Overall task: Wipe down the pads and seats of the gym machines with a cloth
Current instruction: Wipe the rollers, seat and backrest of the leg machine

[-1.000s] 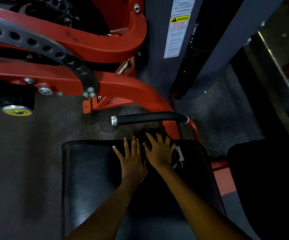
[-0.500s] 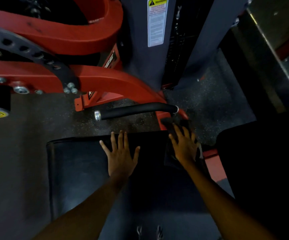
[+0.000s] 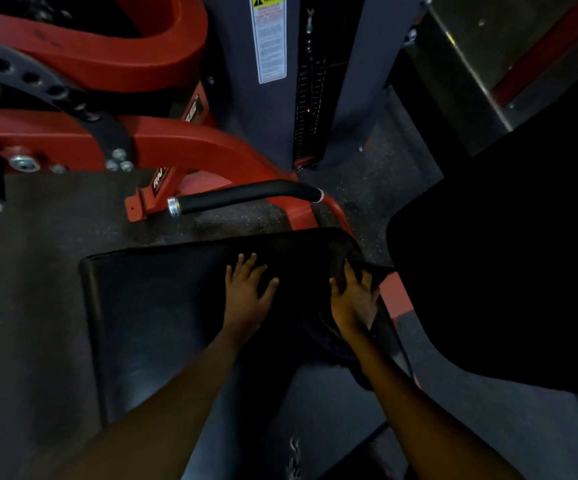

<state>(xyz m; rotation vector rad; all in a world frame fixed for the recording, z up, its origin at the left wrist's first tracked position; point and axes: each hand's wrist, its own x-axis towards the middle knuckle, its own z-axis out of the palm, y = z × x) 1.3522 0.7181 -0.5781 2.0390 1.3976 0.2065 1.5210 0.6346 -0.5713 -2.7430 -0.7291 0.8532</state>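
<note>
A black padded seat (image 3: 155, 306) fills the near middle of the view, its vinyl surface dull and faintly glossy under dim light, its far edge rounded at the right corner. The left hand (image 3: 247, 292) lies flat on the seat near its far edge, fingers straight and slightly spread, palm down. The right hand (image 3: 353, 299) rests at the seat's far right corner with its fingers laid over a dark cloth (image 3: 360, 268); the cloth is bunched over the rim there and is nearly the same black as the pad, so its outline is hard to follow. Whether the fingers curl round the cloth or only press on it cannot be told.

Just beyond the seat a black foam-covered handle (image 3: 242, 197) with a metal end cap runs left to right, joined to a red steel frame (image 3: 190, 143) that curves across the far left. A grey plate with a row of holes (image 3: 31, 77) arcs over the frame. Farther back stands a dark grey upright column (image 3: 246, 109) bearing a white warning label (image 3: 268, 38), with a weight stack (image 3: 310, 105) beside it. The floor (image 3: 38, 209) is dark speckled rubber. A second black pad (image 3: 502, 271) occupies the right side.
</note>
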